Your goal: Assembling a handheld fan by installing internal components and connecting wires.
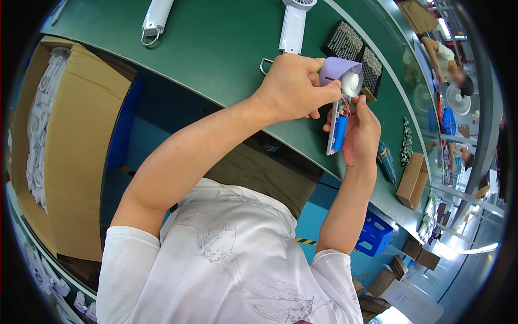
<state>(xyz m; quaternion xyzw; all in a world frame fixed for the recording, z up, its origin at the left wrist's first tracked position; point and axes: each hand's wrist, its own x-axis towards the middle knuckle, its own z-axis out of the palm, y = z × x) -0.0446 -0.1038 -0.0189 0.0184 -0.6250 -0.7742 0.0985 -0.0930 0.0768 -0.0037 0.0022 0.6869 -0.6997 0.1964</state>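
Over the near edge of the bench I hold a part-open handheld fan between both hands. My left hand (291, 86) pinches its light purple fan-head cover (335, 67) between thumb and fingers. Beside that cover shows a round white motor part (351, 83). The fan's handle half (331, 141) hangs below, tilted, with a blue cylindrical battery (340, 133) and thin red wires in it. My right hand (362, 137) is closed round the handle from the right, its fingertips up near the wires and motor. Some of the right fingers are hidden behind the handle.
On the green bench (216, 54) lie a white fan (293, 29) and another white handle (157, 19). Black screw trays (345, 39), a teal electric screwdriver (386, 162), small metal parts (406, 141) and a small carton (413, 181) sit rightward. A big carton (81, 146) stands left.
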